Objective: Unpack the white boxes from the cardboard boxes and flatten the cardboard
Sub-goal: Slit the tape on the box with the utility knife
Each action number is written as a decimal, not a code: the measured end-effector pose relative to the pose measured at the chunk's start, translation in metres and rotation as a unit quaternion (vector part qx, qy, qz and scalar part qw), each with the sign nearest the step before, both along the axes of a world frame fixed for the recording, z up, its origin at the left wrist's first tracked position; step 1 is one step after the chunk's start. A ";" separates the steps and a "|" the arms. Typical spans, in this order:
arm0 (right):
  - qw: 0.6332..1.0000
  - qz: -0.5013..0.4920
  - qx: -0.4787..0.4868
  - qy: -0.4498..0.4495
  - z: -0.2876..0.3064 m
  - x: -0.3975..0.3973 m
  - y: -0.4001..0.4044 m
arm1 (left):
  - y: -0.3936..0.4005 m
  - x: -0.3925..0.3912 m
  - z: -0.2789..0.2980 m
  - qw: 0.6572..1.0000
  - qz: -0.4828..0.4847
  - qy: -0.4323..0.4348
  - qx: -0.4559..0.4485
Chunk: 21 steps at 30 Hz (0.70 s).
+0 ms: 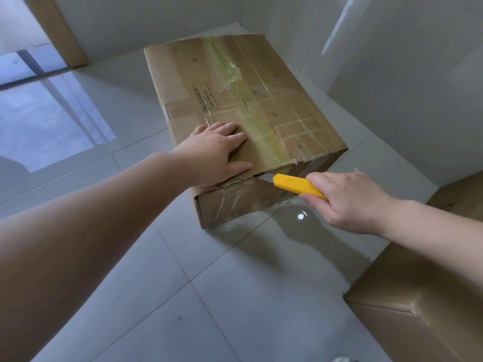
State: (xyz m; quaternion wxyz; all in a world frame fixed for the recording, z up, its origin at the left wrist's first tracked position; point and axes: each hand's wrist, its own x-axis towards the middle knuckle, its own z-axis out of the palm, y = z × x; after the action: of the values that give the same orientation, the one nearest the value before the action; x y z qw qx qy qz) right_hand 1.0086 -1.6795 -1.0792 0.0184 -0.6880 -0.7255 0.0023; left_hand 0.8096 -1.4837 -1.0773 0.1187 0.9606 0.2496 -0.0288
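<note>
Two hands at the taped box [243,105] — left hand [217,152] flat on top, right hand [347,199] clamped on the yellow knife [298,186]; a slip could cut the left fingers.

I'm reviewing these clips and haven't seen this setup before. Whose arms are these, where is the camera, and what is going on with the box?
There is no machine: a person wears one wide-angle camera on the head, looking down at their own arms. The left hand lies flat on top of a taped cardboard box that stands on the tiled floor. The right hand grips a yellow utility knife, its tip at the box's near top edge, where the tape seam ends. The box is closed, so no white boxes show. Another cardboard box sits at lower right.
</note>
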 end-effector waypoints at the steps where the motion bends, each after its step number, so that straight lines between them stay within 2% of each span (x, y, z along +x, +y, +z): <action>1: 1.000 -0.001 -0.003 0.002 0.000 0.001 -0.001 | -0.001 0.002 0.000 1.000 -0.001 0.000 0.003; 13: 1.000 -0.016 -0.003 0.017 0.002 0.008 -0.012 | -0.003 0.006 -0.001 1.000 0.004 0.007 0.000; 21: 0.996 -0.080 -0.031 0.038 0.003 0.002 -0.010 | -0.006 0.004 -0.002 1.000 0.003 0.014 0.004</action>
State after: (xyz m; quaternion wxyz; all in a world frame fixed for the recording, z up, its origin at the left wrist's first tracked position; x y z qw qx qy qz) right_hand 1.0109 -1.6897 -1.0765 0.0251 -0.7434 -0.6665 0.0495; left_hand 0.8139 -1.4895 -1.0789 0.1118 0.9598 0.2543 -0.0407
